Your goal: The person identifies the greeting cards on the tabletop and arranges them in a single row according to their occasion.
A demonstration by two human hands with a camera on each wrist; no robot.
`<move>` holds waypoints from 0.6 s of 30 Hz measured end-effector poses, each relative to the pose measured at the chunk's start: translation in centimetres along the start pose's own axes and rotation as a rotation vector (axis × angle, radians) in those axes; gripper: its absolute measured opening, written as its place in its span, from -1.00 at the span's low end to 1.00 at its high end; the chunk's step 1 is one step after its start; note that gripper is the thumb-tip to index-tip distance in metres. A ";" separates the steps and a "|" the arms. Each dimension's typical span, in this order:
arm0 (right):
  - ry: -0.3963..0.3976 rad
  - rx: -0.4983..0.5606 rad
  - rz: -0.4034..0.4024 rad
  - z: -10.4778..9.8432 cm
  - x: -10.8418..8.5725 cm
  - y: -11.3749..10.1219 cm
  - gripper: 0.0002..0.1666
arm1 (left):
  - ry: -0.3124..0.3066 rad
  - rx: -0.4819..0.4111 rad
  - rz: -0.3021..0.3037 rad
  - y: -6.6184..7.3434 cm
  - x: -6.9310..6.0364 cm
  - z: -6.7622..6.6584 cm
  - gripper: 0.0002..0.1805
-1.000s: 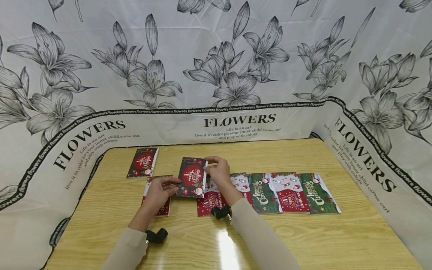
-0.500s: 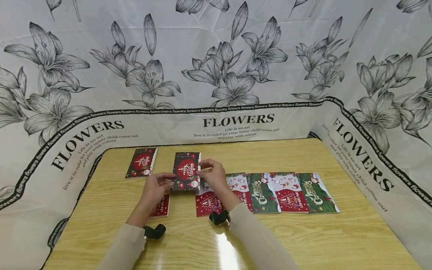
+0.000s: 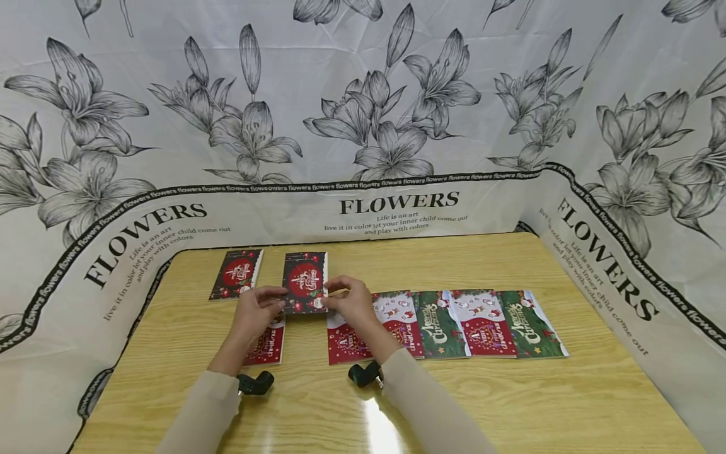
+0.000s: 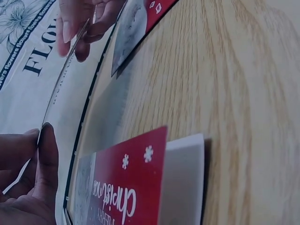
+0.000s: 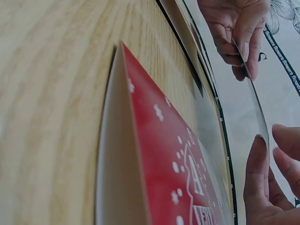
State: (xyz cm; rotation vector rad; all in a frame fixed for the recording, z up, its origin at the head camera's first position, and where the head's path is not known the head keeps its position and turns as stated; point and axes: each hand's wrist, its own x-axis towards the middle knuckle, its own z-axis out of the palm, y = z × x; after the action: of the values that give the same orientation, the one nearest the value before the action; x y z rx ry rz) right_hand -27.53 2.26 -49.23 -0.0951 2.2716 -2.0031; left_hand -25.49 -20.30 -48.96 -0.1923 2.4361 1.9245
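A black Christmas card [image 3: 304, 277] with a red circle is held above the table by both hands. At its left edge my left hand [image 3: 253, 313] pinches it between thumb and fingers; my right hand [image 3: 353, 307] pinches the right edge. Both wrist views show this card edge-on, raised off the wood. Below the left wrist lies a red-and-white Christmas card [image 3: 268, 345], partly covered by that hand. Its cover stands slightly lifted in the left wrist view. Another red-and-white card [image 3: 343, 340] lies under the right hand and is partly hidden.
A second black card [image 3: 235, 275] lies at the table's back left. To the right, a row holds a red card [image 3: 406, 318], a green card [image 3: 440, 325], another red card [image 3: 488, 325] and another green card [image 3: 533, 325]. Patterned cloth [image 3: 397, 217] walls the table's back and sides.
Both hands have carried the black card leftward and toward the back of the table, keeping their pinch on its edges. The other cards have stayed in place.
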 end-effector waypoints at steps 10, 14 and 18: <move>-0.032 -0.040 -0.014 0.2 -0.3 0.1 -0.72 | 0.017 -0.006 -0.006 -0.3 0.2 -0.4 -0.71; -0.040 -0.050 -0.013 0.4 -0.4 0.0 -0.71 | 0.026 -0.006 -0.030 -0.3 0.2 -0.5 -0.71; -0.040 -0.032 -0.016 0.6 -0.3 -0.2 -0.72 | 0.038 0.007 -0.040 -0.2 0.2 -0.7 -0.71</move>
State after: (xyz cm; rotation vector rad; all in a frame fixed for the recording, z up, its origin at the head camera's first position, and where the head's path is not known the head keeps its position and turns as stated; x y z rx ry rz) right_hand -27.15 1.66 -49.14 -0.1549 2.2858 -1.9542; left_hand -25.64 -20.99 -49.01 -0.2777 2.4431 1.9132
